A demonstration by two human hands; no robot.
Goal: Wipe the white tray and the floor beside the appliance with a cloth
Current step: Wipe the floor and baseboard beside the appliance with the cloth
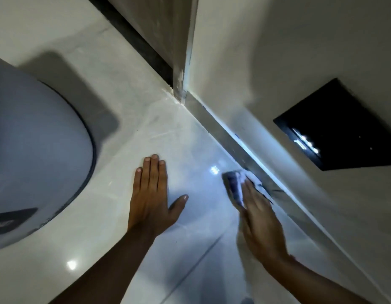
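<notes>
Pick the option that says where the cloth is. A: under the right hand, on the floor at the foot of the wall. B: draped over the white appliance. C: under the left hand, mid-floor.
A: the cloth sits beneath the right hand on the floor beside the wall's base strip, while the left hand lies flat on bare tile.

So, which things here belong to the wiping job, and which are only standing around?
Job: cloth; right hand pressing it on the floor; left hand flat on the floor; white appliance beside.
Not the job: black wall panel; skirting strip.
</notes>
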